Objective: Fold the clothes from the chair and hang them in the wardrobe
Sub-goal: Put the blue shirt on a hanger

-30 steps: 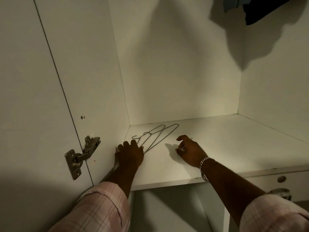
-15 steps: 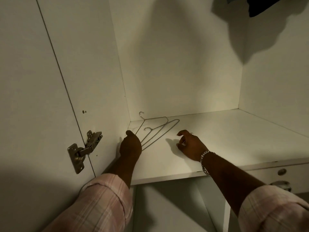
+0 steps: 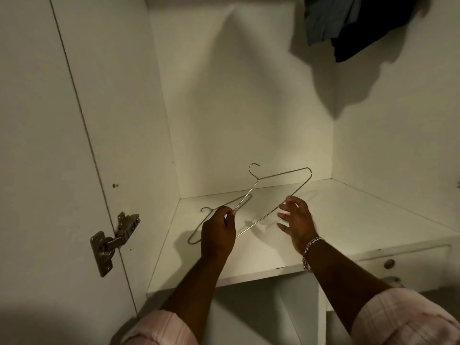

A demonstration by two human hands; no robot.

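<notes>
My left hand [image 3: 218, 232] pinches one end of a thin wire hanger [image 3: 283, 175] and holds it raised above the white wardrobe shelf [image 3: 361, 215], hook pointing up. My right hand [image 3: 297, 221] is beside the hanger's lower bar with fingers spread, its fingertips at or close to the wire. A second wire hanger [image 3: 196, 232] lies flat on the shelf, partly hidden behind my left hand. Dark and blue clothes [image 3: 348, 23] hang at the top right of the wardrobe.
The wardrobe door [image 3: 37, 145] stands open on the left, with a metal hinge [image 3: 112, 242] on its inner edge. A drawer front with a round knob [image 3: 388, 263] sits below the shelf on the right. The wardrobe's white back wall [image 3: 249, 95] rises behind the shelf.
My left hand has lifted one hanger off the shelf and away from the other. My right hand has risen from the shelf towards the hanger's lower bar.
</notes>
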